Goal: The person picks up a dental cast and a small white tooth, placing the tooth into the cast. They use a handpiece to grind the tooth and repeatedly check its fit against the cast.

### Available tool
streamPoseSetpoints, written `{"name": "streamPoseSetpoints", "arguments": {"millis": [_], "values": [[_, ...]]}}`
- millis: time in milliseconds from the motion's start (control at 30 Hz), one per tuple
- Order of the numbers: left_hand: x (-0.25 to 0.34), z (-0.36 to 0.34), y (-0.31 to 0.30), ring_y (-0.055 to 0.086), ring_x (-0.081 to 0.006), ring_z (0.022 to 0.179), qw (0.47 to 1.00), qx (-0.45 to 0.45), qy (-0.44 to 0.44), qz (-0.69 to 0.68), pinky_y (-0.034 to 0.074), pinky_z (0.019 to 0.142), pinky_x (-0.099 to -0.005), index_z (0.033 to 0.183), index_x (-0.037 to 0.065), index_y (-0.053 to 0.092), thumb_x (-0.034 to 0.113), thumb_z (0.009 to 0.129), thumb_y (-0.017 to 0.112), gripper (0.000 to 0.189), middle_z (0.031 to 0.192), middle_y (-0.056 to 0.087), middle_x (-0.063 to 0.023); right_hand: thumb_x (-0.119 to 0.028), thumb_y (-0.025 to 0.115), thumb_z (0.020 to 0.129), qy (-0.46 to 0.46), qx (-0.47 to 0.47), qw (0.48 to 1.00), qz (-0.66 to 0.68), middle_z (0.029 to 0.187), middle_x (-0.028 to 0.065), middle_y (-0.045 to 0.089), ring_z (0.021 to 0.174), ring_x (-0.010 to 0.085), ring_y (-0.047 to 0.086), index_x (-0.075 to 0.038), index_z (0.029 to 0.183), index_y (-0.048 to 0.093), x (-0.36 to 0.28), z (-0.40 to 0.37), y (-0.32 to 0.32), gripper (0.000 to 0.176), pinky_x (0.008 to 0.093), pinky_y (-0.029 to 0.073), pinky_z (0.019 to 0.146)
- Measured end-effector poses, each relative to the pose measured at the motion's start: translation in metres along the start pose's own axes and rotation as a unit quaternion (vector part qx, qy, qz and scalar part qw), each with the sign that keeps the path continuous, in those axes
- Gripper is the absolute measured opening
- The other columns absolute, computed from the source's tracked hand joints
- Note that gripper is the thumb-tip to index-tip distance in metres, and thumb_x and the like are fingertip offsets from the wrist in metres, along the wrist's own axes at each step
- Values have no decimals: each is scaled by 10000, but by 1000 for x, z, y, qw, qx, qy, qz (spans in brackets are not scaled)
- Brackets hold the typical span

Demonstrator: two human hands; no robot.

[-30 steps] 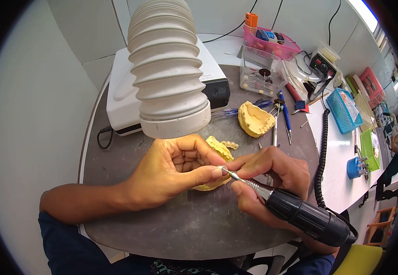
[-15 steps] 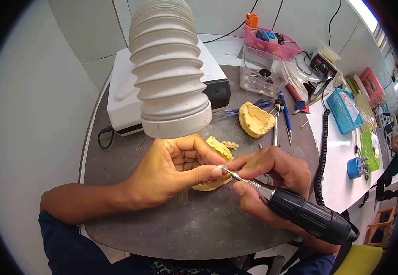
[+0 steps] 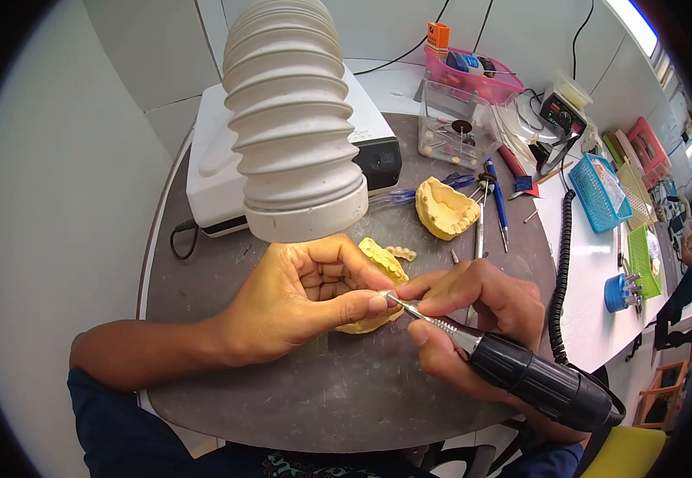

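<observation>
1. Slightly lower and further right than a second ago, the right hand and its handpiece have slid a little toward the near edge of the table; the left hand has barely shifted.
2. The left hand is curled closed around a yellow plaster cast, with the fingers wrapped over its top and the thumb pressed along its near side. The cast sits low over the middle of the table, just below the mouth of the suction hose; whether its underside touches the table is hard to tell.
3. The right hand grips the handpiece like a pen, with thumb and fingers pinched on the slim metal nose and the thick black body running back past the wrist.
4. The metal tip of the handpiece meets the cast right beside the left thumb tip.
5. A small strip of yellow teeth lies on the table just behind the held cast.
6. A second cast rests further back, hollow side up, well apart from both hands.
7. Thin hand tools lie beside that second cast, and a clear box stands behind them.
8. A black coiled cord runs along the right edge of the table.
9. A white machine sits behind the hose on the left.
</observation>
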State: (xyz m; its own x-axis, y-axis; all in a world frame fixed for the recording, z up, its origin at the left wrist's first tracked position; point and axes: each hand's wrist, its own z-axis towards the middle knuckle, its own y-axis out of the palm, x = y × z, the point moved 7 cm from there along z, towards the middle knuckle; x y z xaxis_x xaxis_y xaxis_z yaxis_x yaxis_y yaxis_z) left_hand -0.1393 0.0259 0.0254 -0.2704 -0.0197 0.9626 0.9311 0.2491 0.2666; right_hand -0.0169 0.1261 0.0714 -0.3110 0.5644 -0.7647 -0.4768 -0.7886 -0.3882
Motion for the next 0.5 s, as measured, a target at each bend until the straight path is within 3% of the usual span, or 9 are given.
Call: {"name": "streamPoseSetpoints", "arguments": {"millis": [500], "values": [[2,1,2,667,-116,921,1000,-9,1,-8,554,840,-253,991,-20,633,8,891,694,120,993,685,-102,-46,781,709,-9,7,1000,-22,838,141,727,791,225,747,-3,831,640,-3,0,0,192,292,589,690]]}}
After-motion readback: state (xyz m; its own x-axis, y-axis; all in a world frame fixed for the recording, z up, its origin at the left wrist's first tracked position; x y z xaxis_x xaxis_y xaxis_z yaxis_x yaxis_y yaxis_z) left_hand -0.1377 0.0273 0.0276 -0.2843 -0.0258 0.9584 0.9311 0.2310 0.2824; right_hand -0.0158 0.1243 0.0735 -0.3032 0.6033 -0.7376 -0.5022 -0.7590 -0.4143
